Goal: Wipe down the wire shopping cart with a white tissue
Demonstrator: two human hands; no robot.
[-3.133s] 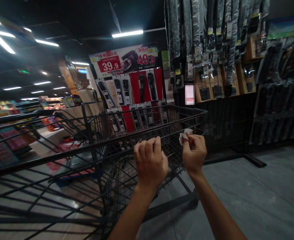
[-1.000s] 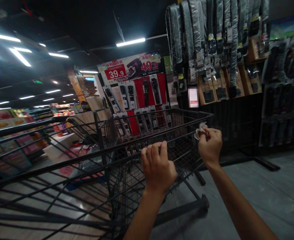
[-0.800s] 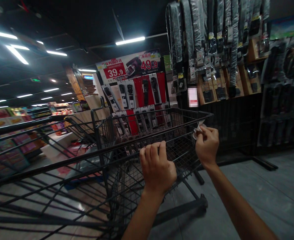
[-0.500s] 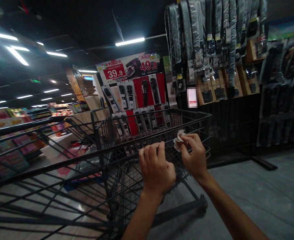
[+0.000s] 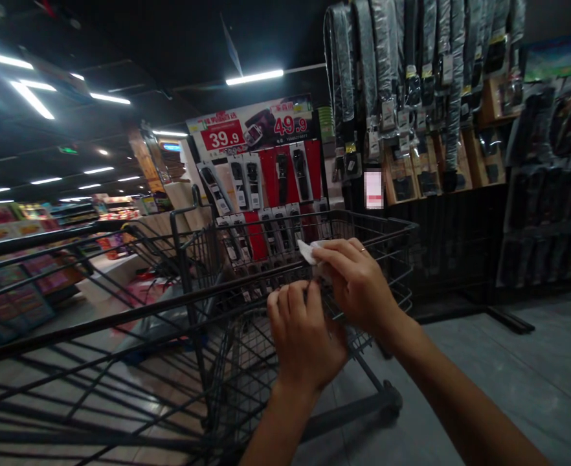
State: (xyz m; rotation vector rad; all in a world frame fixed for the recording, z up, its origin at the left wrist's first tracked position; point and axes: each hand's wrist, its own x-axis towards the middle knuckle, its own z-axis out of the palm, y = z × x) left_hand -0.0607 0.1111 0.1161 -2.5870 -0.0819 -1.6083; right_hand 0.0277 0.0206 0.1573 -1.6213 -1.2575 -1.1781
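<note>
My left hand (image 5: 302,336) is closed over the top rail of a black wire shopping cart (image 5: 373,223), fingers curled round the bar. My right hand (image 5: 358,281) pinches a small crumpled white tissue (image 5: 309,250) between thumb and fingers. It hovers over the cart's rail, just above and right of my left hand, almost touching it. A ring shows on one finger of my right hand.
More black wire carts (image 5: 72,310) are nested to the left. Behind the cart stands a red belt display with price signs 39.9 and 49.9 (image 5: 254,126). Hanging belts (image 5: 412,77) fill the rack on the right. Grey floor (image 5: 509,375) lies to the right.
My right hand with the tissue has slid left along the cart's rail, from near the right corner to just beside my left hand. The left hand has kept its grip.
</note>
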